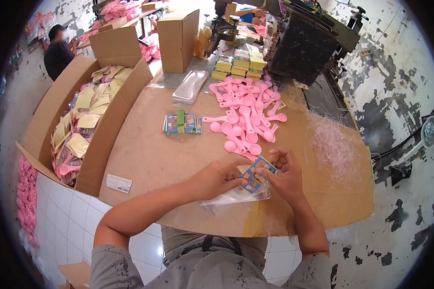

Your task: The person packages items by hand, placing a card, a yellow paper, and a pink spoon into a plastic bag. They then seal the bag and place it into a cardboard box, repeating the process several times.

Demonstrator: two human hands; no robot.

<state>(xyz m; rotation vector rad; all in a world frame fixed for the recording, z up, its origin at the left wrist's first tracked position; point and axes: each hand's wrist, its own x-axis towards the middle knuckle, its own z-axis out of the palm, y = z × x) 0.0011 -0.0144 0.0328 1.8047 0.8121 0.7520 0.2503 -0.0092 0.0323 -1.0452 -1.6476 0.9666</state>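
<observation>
A blue printed card (256, 181) is held slanted between my two hands at the front of the cardboard-covered table. My left hand (219, 179) pinches the card's left edge with thumb and fingers. At its upper right, my right hand (285, 174) grips the same card with the thumb over its face. A clear plastic bag (236, 196) hangs just under the card and partly overlaps it. Right beyond my hands lies a heap of pink scoops (248, 113). A bundle of blue cards (171, 124) with a green band rests to the left of the heap.
An open carton (89, 166) of packed scoops stands left. Clear bags (190, 86) lie in a stack, with yellow-edged card stacks (241, 60) behind. A black machine box (304, 45) stands back right, near plastic strips (335, 144). A person (58, 53) is at back left.
</observation>
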